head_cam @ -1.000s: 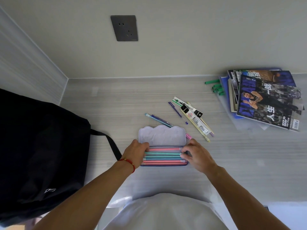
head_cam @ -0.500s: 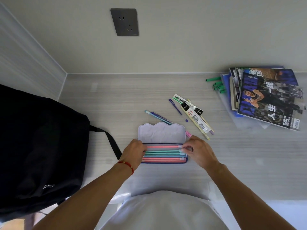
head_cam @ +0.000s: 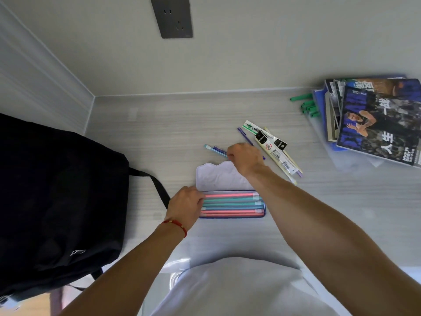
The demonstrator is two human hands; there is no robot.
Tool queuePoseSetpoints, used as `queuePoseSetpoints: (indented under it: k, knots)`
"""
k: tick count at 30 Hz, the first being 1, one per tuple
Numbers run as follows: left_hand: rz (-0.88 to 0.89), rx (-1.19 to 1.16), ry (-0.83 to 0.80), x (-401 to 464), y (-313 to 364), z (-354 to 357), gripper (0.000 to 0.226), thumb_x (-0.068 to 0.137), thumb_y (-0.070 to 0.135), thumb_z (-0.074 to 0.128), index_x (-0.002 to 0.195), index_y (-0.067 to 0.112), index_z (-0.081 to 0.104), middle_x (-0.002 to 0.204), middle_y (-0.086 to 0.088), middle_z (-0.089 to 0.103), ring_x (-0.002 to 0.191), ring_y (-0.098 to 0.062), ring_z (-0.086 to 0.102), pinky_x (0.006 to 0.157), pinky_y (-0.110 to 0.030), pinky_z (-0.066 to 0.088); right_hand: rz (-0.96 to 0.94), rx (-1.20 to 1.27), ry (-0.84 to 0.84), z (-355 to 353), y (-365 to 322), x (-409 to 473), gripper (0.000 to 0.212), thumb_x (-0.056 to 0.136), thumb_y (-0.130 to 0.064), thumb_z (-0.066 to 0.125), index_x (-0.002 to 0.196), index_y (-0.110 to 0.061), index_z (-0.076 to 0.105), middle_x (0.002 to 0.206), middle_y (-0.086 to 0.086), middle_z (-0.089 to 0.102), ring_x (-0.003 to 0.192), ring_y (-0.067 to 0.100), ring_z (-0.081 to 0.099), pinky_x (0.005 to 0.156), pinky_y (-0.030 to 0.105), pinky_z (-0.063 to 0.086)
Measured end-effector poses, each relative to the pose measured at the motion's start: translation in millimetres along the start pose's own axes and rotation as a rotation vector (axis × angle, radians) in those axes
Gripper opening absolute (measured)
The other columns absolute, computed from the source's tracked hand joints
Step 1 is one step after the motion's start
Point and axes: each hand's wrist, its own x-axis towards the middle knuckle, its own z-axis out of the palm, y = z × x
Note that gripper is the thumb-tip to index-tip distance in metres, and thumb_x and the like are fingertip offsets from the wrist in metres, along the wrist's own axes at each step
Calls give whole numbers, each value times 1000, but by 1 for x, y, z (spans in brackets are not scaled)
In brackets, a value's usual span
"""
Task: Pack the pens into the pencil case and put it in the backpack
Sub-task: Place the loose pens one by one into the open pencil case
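- Pencil case [head_cam: 231,204] lies open just right of the backpack [head_cam: 61,201], pens [head_cam: 230,202] rowed inside; likely soft and light, so lift by both ends.
- Your left hand [head_cam: 185,207] rests curled on its left end.
- Your right hand [head_cam: 245,156] reaches over the loose pens [head_cam: 215,149] beyond the case; grip cannot be judged.

home study desk | magazines [head_cam: 376,124] | backpack [head_cam: 57,190] | wall socket [head_cam: 172,17]
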Motion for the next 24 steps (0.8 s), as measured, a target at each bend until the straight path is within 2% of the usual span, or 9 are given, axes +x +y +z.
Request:
queuePoseSetpoints:
  k: [5, 12, 19, 24]
  knots:
    - [13, -38, 34, -4, -3, 2, 28, 100, 29, 43, 105, 20, 69, 106, -2, 66, 95, -15, 55, 84, -27, 51, 69, -96, -105, 4, 0, 21, 26, 92, -11, 58, 116, -17, 66, 118, 11, 66, 109, 34, 66, 89, 40, 54]
    - [-92, -6, 169, -7, 1, -8, 24, 96, 28, 48, 95, 20, 71, 93, 0, 68, 85, -16, 57, 64, -26, 44, -74, -270, -75, 0, 6, 26, 25, 93, -8, 52, 116, -9, 62, 117, 16, 66, 106, 38, 67, 82, 40, 54]
    - [-90, -14, 126, 3, 9, -22, 23, 96, 32, 49, 96, 21, 69, 95, 0, 66, 89, -16, 58, 72, -29, 50, -65, -283, -140, -3, 16, 17, 26, 93, -12, 57, 118, -11, 64, 120, 15, 66, 109, 36, 66, 85, 38, 53]
    - [-109, -35, 152, 2, 8, -26, 20, 94, 30, 51, 94, 23, 70, 93, 1, 67, 88, -17, 60, 72, -31, 53, -106, -358, -145, 0, 16, 17, 31, 92, -6, 57, 121, -13, 62, 119, 12, 67, 109, 32, 68, 88, 39, 57]
